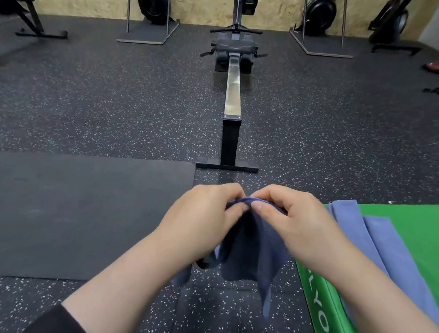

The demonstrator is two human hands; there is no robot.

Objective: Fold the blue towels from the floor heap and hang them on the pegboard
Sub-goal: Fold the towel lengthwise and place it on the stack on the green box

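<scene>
Towel (248, 245), dark blue, pinched at top edge by left hand (202, 218) and right hand (293, 223), hanging below grip over speckled floor (111, 106). Right of grip: lighter blue towels (372, 245) on green mat (427, 242). Beyond: rowing machine (233, 92). Left: black mat (72, 213).

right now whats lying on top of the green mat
Light blue towels lie spread across the green mat, at least two layers. The right hand and forearm cover their near edge, so how far they extend is hidden.
</scene>
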